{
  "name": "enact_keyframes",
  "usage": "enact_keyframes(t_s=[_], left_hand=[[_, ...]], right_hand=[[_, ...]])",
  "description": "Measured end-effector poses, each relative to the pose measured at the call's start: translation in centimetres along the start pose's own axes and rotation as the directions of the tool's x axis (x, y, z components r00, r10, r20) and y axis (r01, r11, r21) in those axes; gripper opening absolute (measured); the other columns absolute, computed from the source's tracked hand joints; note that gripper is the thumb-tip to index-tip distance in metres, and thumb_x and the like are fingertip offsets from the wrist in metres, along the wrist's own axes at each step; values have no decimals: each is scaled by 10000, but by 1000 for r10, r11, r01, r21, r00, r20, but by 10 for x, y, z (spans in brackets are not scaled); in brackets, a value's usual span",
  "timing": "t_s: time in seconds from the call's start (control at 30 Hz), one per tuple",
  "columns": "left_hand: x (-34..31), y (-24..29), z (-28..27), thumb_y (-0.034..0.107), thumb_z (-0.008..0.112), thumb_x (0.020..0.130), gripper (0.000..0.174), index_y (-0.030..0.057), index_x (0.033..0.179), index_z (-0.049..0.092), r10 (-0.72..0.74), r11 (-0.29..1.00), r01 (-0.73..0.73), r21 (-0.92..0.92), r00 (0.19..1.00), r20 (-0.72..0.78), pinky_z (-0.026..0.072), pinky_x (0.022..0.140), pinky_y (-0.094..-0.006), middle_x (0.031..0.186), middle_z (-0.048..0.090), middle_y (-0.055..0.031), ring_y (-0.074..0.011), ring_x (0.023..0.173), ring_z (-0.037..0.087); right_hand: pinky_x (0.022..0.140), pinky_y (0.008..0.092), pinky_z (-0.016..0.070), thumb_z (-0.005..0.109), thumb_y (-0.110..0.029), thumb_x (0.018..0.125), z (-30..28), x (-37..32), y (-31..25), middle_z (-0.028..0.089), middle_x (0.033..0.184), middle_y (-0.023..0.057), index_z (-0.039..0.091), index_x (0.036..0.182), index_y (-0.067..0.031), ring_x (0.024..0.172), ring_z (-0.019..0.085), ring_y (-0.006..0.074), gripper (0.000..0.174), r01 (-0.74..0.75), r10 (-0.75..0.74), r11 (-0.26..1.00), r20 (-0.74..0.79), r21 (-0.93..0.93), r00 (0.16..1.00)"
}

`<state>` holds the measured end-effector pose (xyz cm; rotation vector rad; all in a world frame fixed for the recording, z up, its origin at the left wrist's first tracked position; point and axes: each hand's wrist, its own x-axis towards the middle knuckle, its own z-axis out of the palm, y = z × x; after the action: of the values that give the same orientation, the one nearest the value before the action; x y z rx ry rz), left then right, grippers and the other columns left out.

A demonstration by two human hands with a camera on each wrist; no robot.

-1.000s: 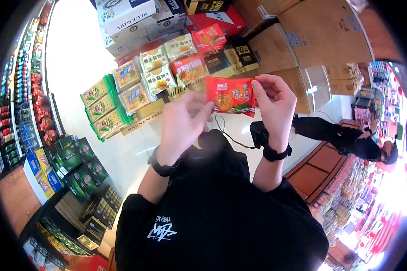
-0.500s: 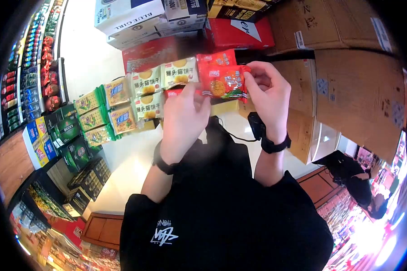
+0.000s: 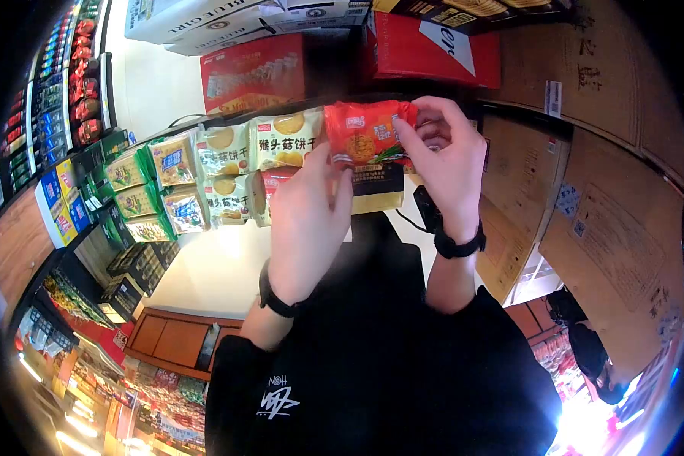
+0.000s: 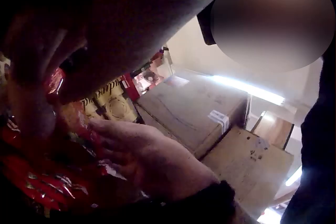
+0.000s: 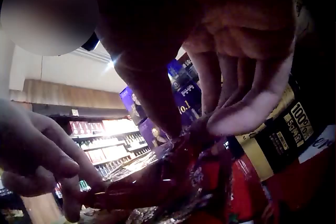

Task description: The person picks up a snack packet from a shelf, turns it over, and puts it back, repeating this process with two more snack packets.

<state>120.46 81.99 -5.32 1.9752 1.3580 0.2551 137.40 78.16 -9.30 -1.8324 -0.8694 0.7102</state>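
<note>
A red biscuit packet (image 3: 368, 135) is stretched between both hands in the head view, over the end of a row of packets. My left hand (image 3: 311, 220) pinches its lower left corner between thumb and fingers. The right hand (image 3: 450, 163) pinches its right edge; in the right wrist view that hand's thumb and finger (image 5: 236, 119) meet on the crinkled red wrapper (image 5: 157, 182). Beside the red packet lie cream packets (image 3: 285, 140). Another red packet (image 3: 275, 182) is partly hidden behind the left hand.
Yellow-green packets (image 3: 129, 169) lie at the row's left end. Behind stand a red carton (image 3: 254, 74), a red box (image 3: 425, 53) and white cartons (image 3: 205, 23). Large brown cartons (image 3: 615, 228) fill the right side. Stocked shelves (image 3: 53, 99) line the far left.
The head view has shifted, so the packet row and cartons appear larger and nearer. Both hands, still holding the red packet, now have it beside the cream packets, at the row's right end.
</note>
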Motion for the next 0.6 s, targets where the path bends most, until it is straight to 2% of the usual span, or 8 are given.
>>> enact_keyframes(t_s=[0.13, 0.3, 0.6], left_hand=[[3, -2, 7, 112, 676, 853, 346, -48, 1144, 579, 8, 999, -7, 50, 1000, -20, 506, 522, -302, 798, 702, -155, -212, 551, 663], [4, -5, 8, 113, 675, 859, 325, -44, 1132, 594, 11, 1000, -10, 13, 999, -37, 501, 509, -298, 760, 697, -151, -206, 539, 662], [1, -6, 3, 80, 652, 866, 222, -13, 1065, 619, 0, 999, -1, -45, 1000, -30, 499, 497, -270, 773, 707, -137, -176, 555, 675]], right_hand=[[576, 237, 498, 775, -102, 753, 7, 4, 8, 631, 840, 76, 642, 1002, -24, 631, 615, 114, 293, -8, 7, 1000, -15, -29, 1000], [571, 233, 486, 794, -114, 732, 7, 2, 11, 586, 825, 66, 635, 1023, -31, 616, 591, 111, 341, 6, -6, 1000, -24, -20, 1000], [565, 230, 474, 800, -105, 721, 7, 1, 12, 582, 803, 48, 627, 988, -33, 606, 569, 105, 326, 30, -30, 1000, -45, -2, 999]])
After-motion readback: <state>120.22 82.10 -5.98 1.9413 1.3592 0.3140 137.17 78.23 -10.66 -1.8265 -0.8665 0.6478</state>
